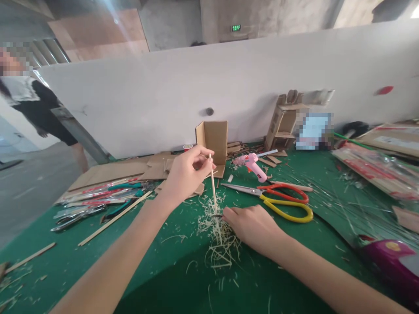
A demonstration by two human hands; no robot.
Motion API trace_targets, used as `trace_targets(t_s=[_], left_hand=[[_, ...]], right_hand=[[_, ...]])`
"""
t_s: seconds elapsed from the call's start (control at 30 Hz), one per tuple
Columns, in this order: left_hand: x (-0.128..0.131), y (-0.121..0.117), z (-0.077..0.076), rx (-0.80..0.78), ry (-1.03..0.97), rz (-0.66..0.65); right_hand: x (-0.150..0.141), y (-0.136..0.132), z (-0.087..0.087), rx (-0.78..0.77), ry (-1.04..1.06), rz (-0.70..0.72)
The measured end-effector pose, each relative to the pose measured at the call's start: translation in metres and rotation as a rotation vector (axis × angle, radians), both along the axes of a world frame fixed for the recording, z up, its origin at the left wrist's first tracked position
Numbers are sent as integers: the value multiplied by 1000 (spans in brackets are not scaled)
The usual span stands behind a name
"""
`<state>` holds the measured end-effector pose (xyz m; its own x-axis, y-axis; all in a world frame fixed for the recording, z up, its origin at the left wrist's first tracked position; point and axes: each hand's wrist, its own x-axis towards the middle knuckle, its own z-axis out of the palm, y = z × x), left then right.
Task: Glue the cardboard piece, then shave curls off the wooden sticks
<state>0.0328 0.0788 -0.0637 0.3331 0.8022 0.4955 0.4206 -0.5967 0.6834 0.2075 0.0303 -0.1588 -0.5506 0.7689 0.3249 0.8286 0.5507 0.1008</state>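
Note:
My left hand (193, 172) pinches the upper end of a thin wooden stick (214, 187), which slants down toward the table. Lower on the stick, my right hand (250, 226) is closed around a small dark blade (216, 215), mostly hidden by the fingers; its visible edge lies against the wood. Curled wood shavings (219, 253) are heaped under the stick's lower end. Beyond my right hand lie scissors (262, 191) with one red and one yellow handle.
A pink glue gun (255, 166) lies behind the scissors. Folded cardboard (216, 141) stands against the white partition (157, 100). Pliers and packaged tools (108, 198) lie left, a purple tape measure (393, 266) right. A person (36, 100) stands beyond the table's left end.

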Motion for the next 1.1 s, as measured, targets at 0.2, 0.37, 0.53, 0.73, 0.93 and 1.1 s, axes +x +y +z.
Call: trace_targets(t_s=[0.2,0.37,0.53,0.73,0.93,1.1], left_hand=[[1,0,-1,14,2,-5],[1,1,-2,15,0,-6],[1,0,-3,47,1,-8],[0,2,-4,13,-2,-23],[2,1,-5,30,16,-34],[-1,4,-6,1,15,-51]], right_hand=[[1,11,23,62,10,-72],[2,-3,0,-72,-76,78],[2,6,22,27,-49,-82],[2,0,5,-67,-90,68],[0,4,16,35,-47,-66],[0,9,24,-1,-91,-57]])
